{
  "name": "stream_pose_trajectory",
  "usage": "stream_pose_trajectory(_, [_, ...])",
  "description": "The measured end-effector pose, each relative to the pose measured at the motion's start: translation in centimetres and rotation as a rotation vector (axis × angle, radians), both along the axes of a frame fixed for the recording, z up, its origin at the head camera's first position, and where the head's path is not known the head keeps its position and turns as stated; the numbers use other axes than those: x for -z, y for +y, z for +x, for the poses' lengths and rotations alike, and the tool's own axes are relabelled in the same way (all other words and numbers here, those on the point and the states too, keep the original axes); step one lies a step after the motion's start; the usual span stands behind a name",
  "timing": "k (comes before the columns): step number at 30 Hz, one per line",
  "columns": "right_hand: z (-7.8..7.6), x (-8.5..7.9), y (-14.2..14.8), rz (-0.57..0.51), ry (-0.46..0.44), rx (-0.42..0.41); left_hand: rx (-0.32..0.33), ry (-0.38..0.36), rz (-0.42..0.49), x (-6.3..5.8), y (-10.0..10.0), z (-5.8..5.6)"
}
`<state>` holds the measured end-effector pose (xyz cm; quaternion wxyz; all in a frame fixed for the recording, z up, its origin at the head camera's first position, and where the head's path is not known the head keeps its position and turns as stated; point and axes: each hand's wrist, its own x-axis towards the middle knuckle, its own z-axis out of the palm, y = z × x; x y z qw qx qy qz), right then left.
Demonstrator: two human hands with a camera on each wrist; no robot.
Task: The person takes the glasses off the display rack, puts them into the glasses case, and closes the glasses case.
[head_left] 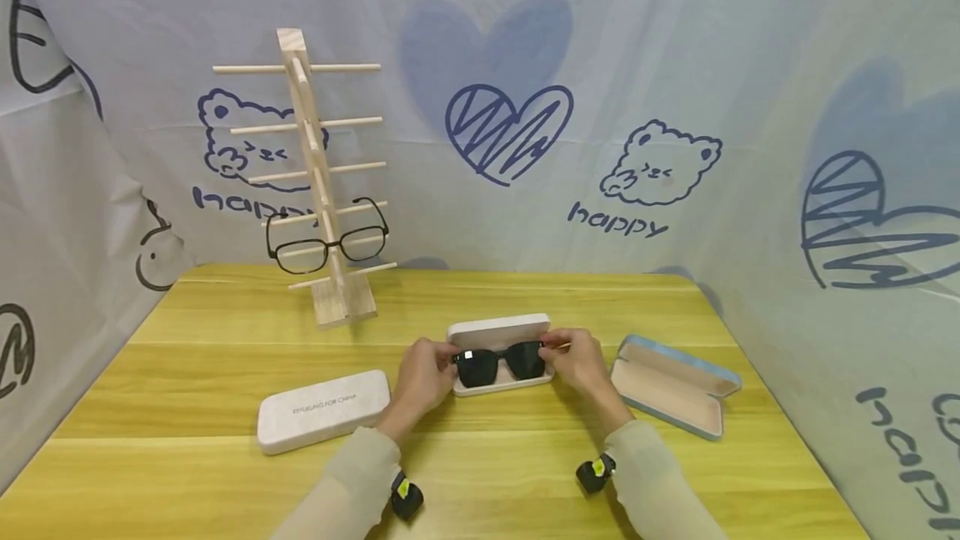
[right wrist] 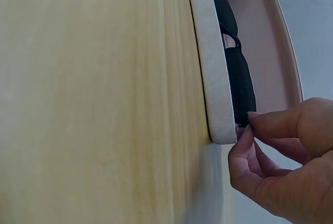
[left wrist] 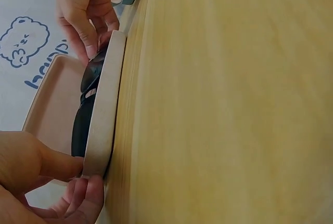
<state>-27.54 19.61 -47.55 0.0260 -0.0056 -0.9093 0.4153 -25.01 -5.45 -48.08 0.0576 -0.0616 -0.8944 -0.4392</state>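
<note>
Dark sunglasses [head_left: 477, 369] lie in an opened white glasses case [head_left: 501, 324], lenses facing the front, lid raised behind them. At the left end, my left hand [head_left: 422, 375] pinches the sunglasses' corner; its thumb is inside the case and other fingers are at the case's outer end in the left wrist view. Thumb and index finger of my right hand [head_left: 581, 359] pinch the opposite corner, just over the case's right end. From the right wrist view, the lenses [right wrist: 241, 86] stick up above the case's front wall [right wrist: 214, 68]. The temples are hidden.
A closed white case [head_left: 324, 411] with printed lettering lies to the left. On the right an open blue case [head_left: 671, 386] shows its pale lining. Behind, a wooden display rack [head_left: 311, 132] carries black-framed eyeglasses [head_left: 327, 245] on a low peg. Printed cloth hangs around the table.
</note>
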Motion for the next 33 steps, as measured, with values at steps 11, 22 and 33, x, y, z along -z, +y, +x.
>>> stream_pose_trajectory(11, [0.1, -0.1, -0.2, -0.02, -0.015, 0.02, -0.01, -0.033, 0.022, -0.3, -0.1, -0.3])
stream_pose_trajectory(22, [0.4, -2.1, 1.6, -0.105, -0.021, 0.001, -0.058, -0.08, 0.047, -1.4, -1.8, -0.8])
stream_pose_trajectory(33, [-0.5, -2.2, 1.2, -0.002, -0.134, -0.051, 0.039, -0.297, 0.16, -2.1, -0.9, -1.6])
